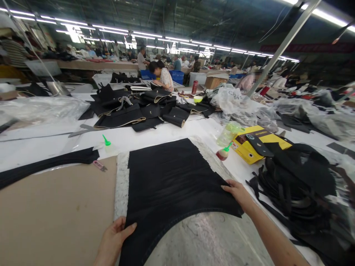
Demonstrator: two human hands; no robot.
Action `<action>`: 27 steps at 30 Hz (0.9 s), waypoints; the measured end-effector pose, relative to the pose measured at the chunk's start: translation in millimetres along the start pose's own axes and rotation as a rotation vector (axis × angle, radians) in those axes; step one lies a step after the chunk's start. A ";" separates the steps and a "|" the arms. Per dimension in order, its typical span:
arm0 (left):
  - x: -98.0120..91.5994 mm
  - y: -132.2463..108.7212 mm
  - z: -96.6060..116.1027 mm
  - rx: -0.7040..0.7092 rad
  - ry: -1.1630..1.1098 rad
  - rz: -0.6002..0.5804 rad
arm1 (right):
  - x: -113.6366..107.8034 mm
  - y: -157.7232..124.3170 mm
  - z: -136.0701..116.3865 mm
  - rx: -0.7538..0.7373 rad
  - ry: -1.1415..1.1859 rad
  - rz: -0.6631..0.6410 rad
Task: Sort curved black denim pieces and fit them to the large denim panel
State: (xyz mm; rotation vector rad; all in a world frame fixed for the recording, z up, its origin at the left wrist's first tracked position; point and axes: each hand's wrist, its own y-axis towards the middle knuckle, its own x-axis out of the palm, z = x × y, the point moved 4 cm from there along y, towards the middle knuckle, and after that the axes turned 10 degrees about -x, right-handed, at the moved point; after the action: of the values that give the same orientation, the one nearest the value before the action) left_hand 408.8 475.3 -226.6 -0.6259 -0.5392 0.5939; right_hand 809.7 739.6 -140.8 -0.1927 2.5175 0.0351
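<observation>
A large black fabric panel (169, 177) with a curved near edge and stepped right edge lies in front of me on a pale, scuffed board (205, 240). My left hand (116, 232) grips its lower left edge, thumb on top and fingers underneath. On the far right corner of the curve, my right hand (237, 192) pinches the panel between thumb and fingers. Pink thread snips (100, 166) rest left of the panel, beside a folded black strip (55, 162). Past the panel's right edge stands a small bottle with dark red liquid and a green nozzle (222, 153).
Brown board (55, 214) covers the near left. A black pile of straps and pieces (299, 181) sits at right, by a yellow box (249, 157) and a clear green-tinted jug (229, 133). Black cut pieces (146, 111) are heaped farther back. Several people work beyond.
</observation>
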 end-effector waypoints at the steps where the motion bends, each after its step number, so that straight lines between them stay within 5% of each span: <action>1: -0.2 0.7 -0.8 -0.010 0.002 -0.003 | 1.1 2.5 2.3 0.002 -0.001 -0.008; 27: -3.9 16.8 -9.8 0.008 0.063 -0.044 | 8.3 13.6 9.2 0.016 -0.243 -0.072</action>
State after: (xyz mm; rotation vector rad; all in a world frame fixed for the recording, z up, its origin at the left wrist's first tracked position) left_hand 406.4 480.2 -245.6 -0.6213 -0.4897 0.5333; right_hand 806.3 752.6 -153.4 -0.2560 2.2667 0.0086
